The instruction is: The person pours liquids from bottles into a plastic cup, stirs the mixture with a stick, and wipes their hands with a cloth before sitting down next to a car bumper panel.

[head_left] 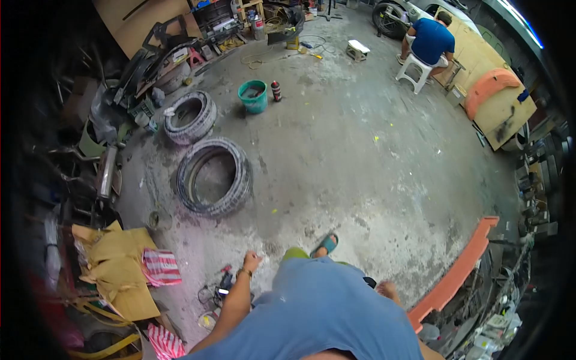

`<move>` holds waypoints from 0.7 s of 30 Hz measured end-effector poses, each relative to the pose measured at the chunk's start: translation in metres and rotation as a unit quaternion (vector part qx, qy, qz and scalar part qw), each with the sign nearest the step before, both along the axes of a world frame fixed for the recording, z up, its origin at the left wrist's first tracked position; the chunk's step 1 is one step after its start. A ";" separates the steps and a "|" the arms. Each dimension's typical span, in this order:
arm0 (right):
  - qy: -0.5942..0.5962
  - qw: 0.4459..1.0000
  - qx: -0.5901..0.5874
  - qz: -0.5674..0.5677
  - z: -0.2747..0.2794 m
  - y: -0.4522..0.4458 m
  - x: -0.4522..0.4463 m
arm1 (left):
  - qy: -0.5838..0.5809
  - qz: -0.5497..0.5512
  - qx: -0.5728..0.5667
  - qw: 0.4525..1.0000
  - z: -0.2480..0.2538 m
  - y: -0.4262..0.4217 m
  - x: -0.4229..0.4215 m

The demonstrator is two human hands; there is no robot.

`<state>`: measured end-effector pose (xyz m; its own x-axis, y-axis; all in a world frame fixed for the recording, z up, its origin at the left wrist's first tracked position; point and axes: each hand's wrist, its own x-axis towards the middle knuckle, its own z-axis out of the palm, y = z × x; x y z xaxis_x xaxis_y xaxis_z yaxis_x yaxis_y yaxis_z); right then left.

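My left hand [252, 261], with a dark band at the wrist, hangs beside my body with its fingers curled in. Whether anything small is inside them I cannot make out. On the floor near it lie a dark tool with a cord [226, 279] and a small round container [207, 321]. My right hand [389, 291] shows at the other side of my blue shirt [336, 300], its fingers partly hidden. A small black object [369, 282] is right by it; whether the hand holds it is unclear. My foot wears a teal sandal [327, 245].
Two tires [215, 177] lie on the concrete floor, near a green bucket [252, 97] and a dark bottle [276, 91]. Cardboard [117, 270] lies left, an orange panel [456, 273] right. Another person [431, 42] sits on a white stool [414, 73] at the back right.
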<state>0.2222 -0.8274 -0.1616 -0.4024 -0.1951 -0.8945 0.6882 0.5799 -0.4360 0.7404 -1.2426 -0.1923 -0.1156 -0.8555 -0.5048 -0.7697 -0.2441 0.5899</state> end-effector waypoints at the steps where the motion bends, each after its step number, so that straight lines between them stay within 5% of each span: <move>1: 0.100 0.995 0.003 0.023 0.014 -0.063 -0.041 | -0.004 0.002 0.003 1.000 0.006 -0.019 -0.017; 4: 0.143 0.976 -0.066 0.152 0.021 -0.235 -0.186 | 0.023 0.037 0.078 0.996 0.019 -0.031 -0.070; 8: 0.275 0.924 -0.138 0.228 0.107 -0.481 -0.275 | -0.020 0.070 0.113 0.991 0.011 -0.093 -0.138; 12: 0.297 0.896 -0.190 0.269 0.133 -0.639 -0.317 | -0.024 0.033 0.089 0.995 -0.032 -0.186 -0.184; 14: 0.260 0.905 -0.194 0.275 0.109 -0.666 -0.331 | -0.031 0.033 0.089 0.995 -0.026 -0.249 -0.203; 16: 0.171 0.926 -0.152 0.300 0.064 -0.666 -0.352 | -0.084 0.066 0.208 0.972 0.001 -0.348 -0.246; 19: 0.077 0.965 0.010 0.252 0.075 -0.681 -0.339 | -0.017 -0.016 0.027 0.999 -0.037 -0.496 -0.283; 21: 0.058 0.963 0.055 0.256 0.057 -0.673 -0.346 | 0.044 0.037 0.047 0.997 -0.047 -0.601 -0.318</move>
